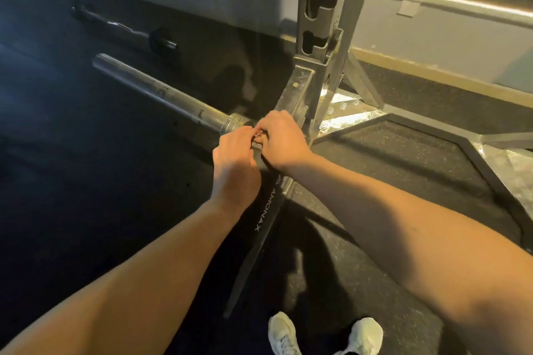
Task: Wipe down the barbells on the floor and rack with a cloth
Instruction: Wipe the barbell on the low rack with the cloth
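A steel barbell, sleeve [161, 92], juts out to the upper left from beside the rack upright [317, 26]. Just inside its collar, my left hand [236, 161] and my right hand [284, 140] sit side by side, fingers curled round the shaft. A short bit of knurled shaft [256, 146] shows between them. A dark cloth [264, 210] with white lettering is wrapped there under both hands, and its long tail hangs down toward the floor. A second, curled barbell [124, 27] lies on the floor by the wall at the upper left.
The rack's chequer-plate base [349, 112] and diagonal braces spread right of my hands. A black rubber mat [403, 158] with a raised rim lies to the right. The wall [432, 34] runs behind. My white shoes [282, 331] stand at the bottom edge.
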`<move>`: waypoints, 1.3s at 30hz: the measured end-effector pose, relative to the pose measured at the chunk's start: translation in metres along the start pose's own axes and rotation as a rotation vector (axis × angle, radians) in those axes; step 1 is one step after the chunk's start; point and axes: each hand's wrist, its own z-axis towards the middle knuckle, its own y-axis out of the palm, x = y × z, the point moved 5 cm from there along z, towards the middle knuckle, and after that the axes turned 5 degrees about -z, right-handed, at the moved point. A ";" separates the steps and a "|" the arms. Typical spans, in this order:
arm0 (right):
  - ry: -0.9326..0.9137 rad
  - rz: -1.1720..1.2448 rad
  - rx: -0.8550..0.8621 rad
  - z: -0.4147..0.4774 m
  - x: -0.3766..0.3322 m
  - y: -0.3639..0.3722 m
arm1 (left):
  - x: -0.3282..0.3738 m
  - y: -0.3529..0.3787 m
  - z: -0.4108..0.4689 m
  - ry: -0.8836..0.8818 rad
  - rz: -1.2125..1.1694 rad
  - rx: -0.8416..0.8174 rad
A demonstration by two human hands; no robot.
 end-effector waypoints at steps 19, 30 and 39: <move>0.307 0.387 0.150 -0.198 0.112 -0.103 | 0.116 0.065 -0.099 0.035 -0.420 -0.274; 0.478 0.753 0.178 -0.249 0.128 -0.105 | 0.146 0.063 -0.144 -0.032 -0.516 -0.319; 0.754 0.837 0.326 -0.267 0.178 -0.105 | 0.150 0.057 -0.132 -0.275 -0.590 -0.065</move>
